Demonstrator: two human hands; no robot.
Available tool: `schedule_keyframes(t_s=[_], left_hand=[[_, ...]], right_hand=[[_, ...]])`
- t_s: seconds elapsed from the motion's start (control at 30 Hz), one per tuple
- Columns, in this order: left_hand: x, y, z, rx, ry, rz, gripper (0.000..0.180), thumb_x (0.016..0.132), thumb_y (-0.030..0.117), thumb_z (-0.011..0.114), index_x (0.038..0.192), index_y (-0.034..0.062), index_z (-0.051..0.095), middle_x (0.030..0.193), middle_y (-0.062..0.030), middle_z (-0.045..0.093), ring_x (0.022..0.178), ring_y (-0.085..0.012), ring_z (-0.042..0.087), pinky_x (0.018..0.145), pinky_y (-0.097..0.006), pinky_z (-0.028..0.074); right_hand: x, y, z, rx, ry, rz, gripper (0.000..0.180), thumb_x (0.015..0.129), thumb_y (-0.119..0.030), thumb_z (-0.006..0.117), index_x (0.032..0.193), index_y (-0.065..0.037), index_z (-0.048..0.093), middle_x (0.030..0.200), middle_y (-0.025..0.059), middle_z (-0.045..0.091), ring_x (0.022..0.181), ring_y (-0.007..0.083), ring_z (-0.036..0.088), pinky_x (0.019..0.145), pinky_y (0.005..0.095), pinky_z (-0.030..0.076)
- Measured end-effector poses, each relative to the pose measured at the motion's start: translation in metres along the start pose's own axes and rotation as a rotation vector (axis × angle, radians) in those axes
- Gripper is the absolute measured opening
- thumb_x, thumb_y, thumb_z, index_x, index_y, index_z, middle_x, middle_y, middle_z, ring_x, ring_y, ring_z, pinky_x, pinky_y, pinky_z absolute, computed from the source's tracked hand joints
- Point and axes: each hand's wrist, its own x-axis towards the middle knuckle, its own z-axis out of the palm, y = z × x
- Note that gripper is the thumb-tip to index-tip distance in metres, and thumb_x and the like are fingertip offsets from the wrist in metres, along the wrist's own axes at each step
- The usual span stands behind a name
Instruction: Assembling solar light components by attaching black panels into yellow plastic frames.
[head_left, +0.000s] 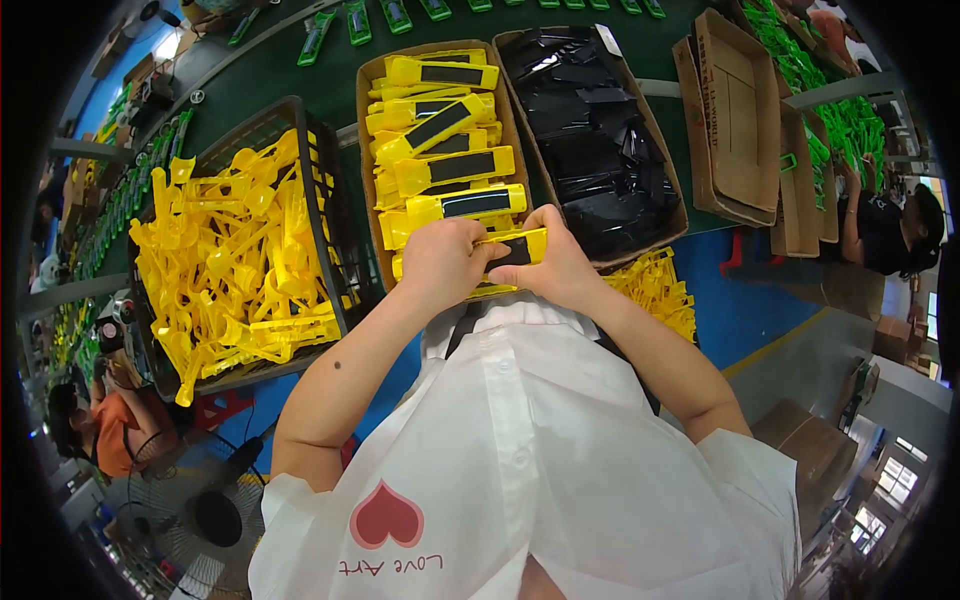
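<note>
Just in front of my shirt, both hands pinch one yellow plastic frame (537,243) with a dark panel in its middle. My left hand (445,262) closes on its left end, my right hand (565,265) on its right end, thumbs pressing toward the middle. They are over the near end of a cardboard box (368,150) where similar yellow frames (455,172) with black panels lie stacked. Right beside it, a second cardboard box (672,185) holds glossy black panels (590,130). Fingers partly cover the held frame.
A black plastic crate (325,235) at the left is heaped with yellow parts (240,230). More yellow pieces (655,290) sit below at the right. Cardboard trays (725,190) and green parts (855,120) are farther right. A fan (215,515) stands lower left; co-workers sit at both sides.
</note>
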Motion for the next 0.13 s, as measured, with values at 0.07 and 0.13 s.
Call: schedule_keyframes(t_s=[0.07,0.13], left_hand=[[0.011,-0.001,-0.004,0.112,0.026,0.064,0.027,0.07,0.033,0.066,0.069,0.0058,0.065,0.067,-0.0098,0.06,0.064,-0.0257,0.058,0.058,-0.035,0.045],[0.027,0.001,-0.011,0.157,0.001,0.104,0.028,0.069,0.033,0.066,0.07,0.0057,0.065,0.067,-0.0086,0.06,0.064,-0.0251,0.058,0.059,-0.036,0.045]], right_hand=[[0.001,0.005,0.002,0.37,-0.037,-0.046,0.065,0.061,-0.03,0.079,0.099,-0.004,0.032,0.093,0.0139,0.051,0.082,0.0199,0.052,0.073,0.0298,0.045],[0.008,0.014,-0.001,0.715,-0.192,0.138,0.078,0.061,-0.031,0.078,0.115,-0.004,0.029,0.097,0.0142,0.049,0.088,0.0177,0.052,0.076,0.0271,0.045]])
